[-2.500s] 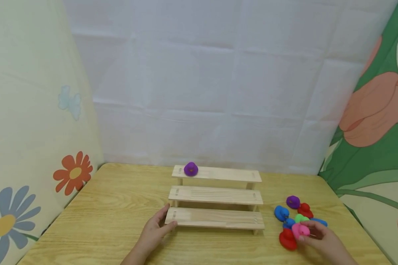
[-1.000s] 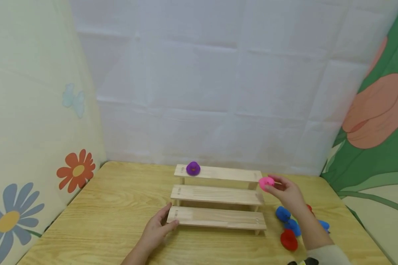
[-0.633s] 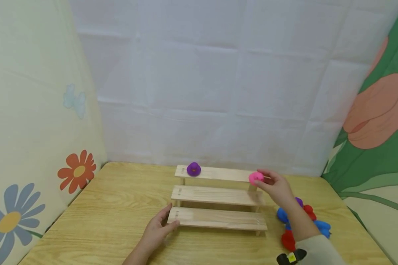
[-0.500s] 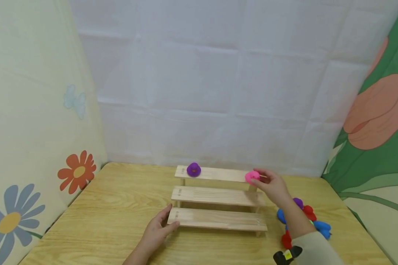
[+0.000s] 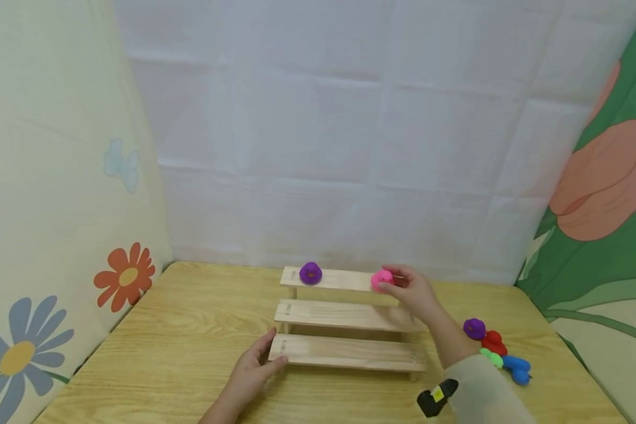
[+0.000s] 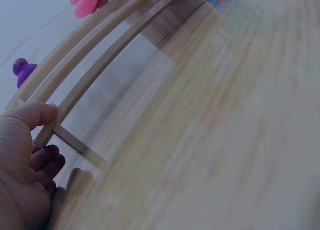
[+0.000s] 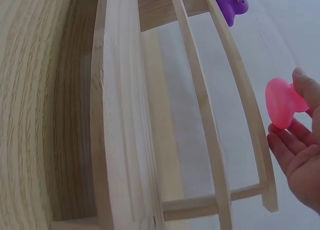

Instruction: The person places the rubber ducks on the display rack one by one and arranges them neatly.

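A three-tier wooden stand (image 5: 344,315) occupies the middle of the table. My left hand (image 5: 248,372) grips the left end of its lowest board, thumb on top and fingers below, as the left wrist view shows. Between thumb and fingers, my right hand (image 5: 416,296) pinches a pink rubber duck (image 5: 380,281) over the right part of the top board. In the right wrist view a small gap separates this duck (image 7: 280,102) from the board. A purple rubber duck (image 5: 311,274) sits near the top board's left end.
To the right of the stand lie more toy ducks: a purple one (image 5: 474,328), a red one (image 5: 493,343), a green one (image 5: 492,357) and blue (image 5: 518,369). My right forearm hides part of that group. A white cloth (image 5: 318,147) hangs behind the table.
My right hand has picked the pink duck from the group on the right and carried it up and leftward over the top board. The left hand keeps its grip on the stand.
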The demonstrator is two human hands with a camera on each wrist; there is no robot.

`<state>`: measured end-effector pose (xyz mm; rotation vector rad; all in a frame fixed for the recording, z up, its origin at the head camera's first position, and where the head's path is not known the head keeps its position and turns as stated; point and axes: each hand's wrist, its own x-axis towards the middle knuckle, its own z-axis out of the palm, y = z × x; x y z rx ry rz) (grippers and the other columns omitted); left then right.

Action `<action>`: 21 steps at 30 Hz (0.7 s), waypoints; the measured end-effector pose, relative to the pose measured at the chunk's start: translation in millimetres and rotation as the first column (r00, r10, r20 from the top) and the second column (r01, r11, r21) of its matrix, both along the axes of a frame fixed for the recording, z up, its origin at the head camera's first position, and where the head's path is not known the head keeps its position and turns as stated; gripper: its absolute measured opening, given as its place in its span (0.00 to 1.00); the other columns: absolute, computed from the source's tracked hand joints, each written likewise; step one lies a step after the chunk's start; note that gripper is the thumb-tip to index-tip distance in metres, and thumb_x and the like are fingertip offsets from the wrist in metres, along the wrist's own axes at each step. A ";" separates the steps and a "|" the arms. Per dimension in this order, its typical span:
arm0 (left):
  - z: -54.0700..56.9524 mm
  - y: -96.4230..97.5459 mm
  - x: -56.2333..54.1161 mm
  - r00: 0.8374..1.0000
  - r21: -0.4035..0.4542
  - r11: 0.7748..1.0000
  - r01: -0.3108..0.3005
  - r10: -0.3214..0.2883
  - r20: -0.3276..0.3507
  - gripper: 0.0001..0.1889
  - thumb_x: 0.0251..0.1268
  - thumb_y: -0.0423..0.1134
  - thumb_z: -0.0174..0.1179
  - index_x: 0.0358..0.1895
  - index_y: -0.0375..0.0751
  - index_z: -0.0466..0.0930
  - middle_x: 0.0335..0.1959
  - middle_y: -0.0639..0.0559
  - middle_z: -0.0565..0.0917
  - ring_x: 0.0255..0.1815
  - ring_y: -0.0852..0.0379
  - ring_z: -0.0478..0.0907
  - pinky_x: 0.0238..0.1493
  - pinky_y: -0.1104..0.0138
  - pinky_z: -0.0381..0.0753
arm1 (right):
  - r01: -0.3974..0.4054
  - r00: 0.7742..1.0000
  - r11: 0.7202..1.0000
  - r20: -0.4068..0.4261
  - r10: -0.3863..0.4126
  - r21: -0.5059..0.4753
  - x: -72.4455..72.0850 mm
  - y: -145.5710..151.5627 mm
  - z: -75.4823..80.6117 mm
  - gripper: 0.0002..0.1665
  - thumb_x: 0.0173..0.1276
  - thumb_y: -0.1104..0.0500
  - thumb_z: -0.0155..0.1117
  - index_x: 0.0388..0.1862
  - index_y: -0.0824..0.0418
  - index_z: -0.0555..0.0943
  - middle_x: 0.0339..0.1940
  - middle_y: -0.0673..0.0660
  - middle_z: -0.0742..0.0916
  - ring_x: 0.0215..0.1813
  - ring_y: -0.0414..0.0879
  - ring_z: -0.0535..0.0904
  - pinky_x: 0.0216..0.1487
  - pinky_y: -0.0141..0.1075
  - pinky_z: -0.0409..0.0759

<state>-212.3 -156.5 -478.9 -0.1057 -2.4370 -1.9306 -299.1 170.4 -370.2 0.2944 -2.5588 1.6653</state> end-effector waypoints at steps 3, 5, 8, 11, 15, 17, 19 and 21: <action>0.2 -0.1 0.3 1.000 0.002 1.000 0.000 0.000 -0.005 0.37 0.63 0.34 0.65 0.71 0.22 0.57 0.69 0.28 0.67 0.71 0.36 0.66 0.66 0.57 0.71 | -0.008 1.000 1.000 0.007 0.008 -0.003 -4.0 -6.6 -0.3 0.28 0.65 0.57 0.70 0.63 0.62 0.77 0.59 0.65 0.83 0.61 0.56 0.80 0.55 0.40 0.83; -0.3 -0.2 0.4 1.000 0.003 1.000 0.000 0.000 -0.007 0.37 0.63 0.34 0.64 0.71 0.22 0.57 0.69 0.28 0.67 0.71 0.36 0.66 0.66 0.57 0.71 | -0.015 1.000 1.000 0.000 0.015 -0.002 -5.9 -10.9 -0.8 0.28 0.64 0.58 0.70 0.63 0.63 0.77 0.58 0.65 0.83 0.60 0.56 0.80 0.55 0.41 0.83; -1.7 -0.2 0.6 1.000 0.014 1.000 0.001 -0.001 -0.008 0.37 0.63 0.33 0.64 0.71 0.22 0.57 0.69 0.28 0.67 0.71 0.37 0.66 0.65 0.59 0.72 | -0.019 1.000 1.000 -0.009 0.019 0.006 -8.9 -17.0 -1.5 0.28 0.64 0.59 0.70 0.62 0.64 0.78 0.57 0.66 0.84 0.59 0.56 0.80 0.55 0.41 0.83; -2.8 -0.5 -0.1 1.000 0.009 1.000 -0.001 0.001 -0.010 0.37 0.63 0.33 0.65 0.71 0.22 0.58 0.69 0.28 0.68 0.70 0.37 0.67 0.64 0.62 0.73 | -0.027 0.999 0.999 -0.023 0.028 0.021 -12.0 -22.4 -2.0 0.27 0.64 0.59 0.70 0.62 0.65 0.78 0.57 0.66 0.84 0.59 0.56 0.80 0.55 0.41 0.83; -2.7 -0.6 -0.2 1.000 -0.010 1.000 -0.006 0.006 -0.014 0.37 0.62 0.34 0.65 0.71 0.22 0.58 0.69 0.28 0.68 0.70 0.37 0.68 0.64 0.62 0.73 | -0.043 0.999 0.998 -0.020 0.044 0.044 -15.6 -29.2 -1.3 0.27 0.64 0.60 0.70 0.62 0.65 0.78 0.57 0.65 0.84 0.59 0.56 0.80 0.56 0.41 0.83; -2.4 -0.4 -0.1 1.000 -0.012 1.000 -0.007 0.006 -0.010 0.38 0.62 0.34 0.65 0.71 0.23 0.58 0.69 0.28 0.68 0.70 0.37 0.67 0.65 0.62 0.72 | -0.045 0.999 0.997 -0.016 0.046 0.057 -16.5 -32.3 -0.5 0.28 0.64 0.60 0.70 0.62 0.64 0.78 0.57 0.64 0.84 0.59 0.55 0.80 0.56 0.42 0.82; -2.3 -0.2 -0.6 1.000 -0.012 1.000 -0.008 0.008 -0.004 0.38 0.62 0.35 0.66 0.71 0.23 0.58 0.70 0.29 0.68 0.71 0.37 0.66 0.65 0.63 0.71 | -0.046 0.999 0.996 -0.016 0.048 0.071 -17.5 -35.4 -0.2 0.28 0.63 0.59 0.71 0.62 0.63 0.78 0.57 0.64 0.84 0.58 0.55 0.80 0.56 0.42 0.82; -1.7 0.0 -0.6 1.000 -0.009 1.000 -0.008 0.008 -0.001 0.38 0.62 0.35 0.66 0.71 0.23 0.58 0.70 0.30 0.67 0.71 0.38 0.66 0.64 0.65 0.71 | -0.049 0.999 0.996 -0.016 0.050 0.078 -18.4 -38.6 0.1 0.28 0.63 0.58 0.71 0.62 0.62 0.78 0.57 0.63 0.85 0.58 0.55 0.81 0.57 0.42 0.82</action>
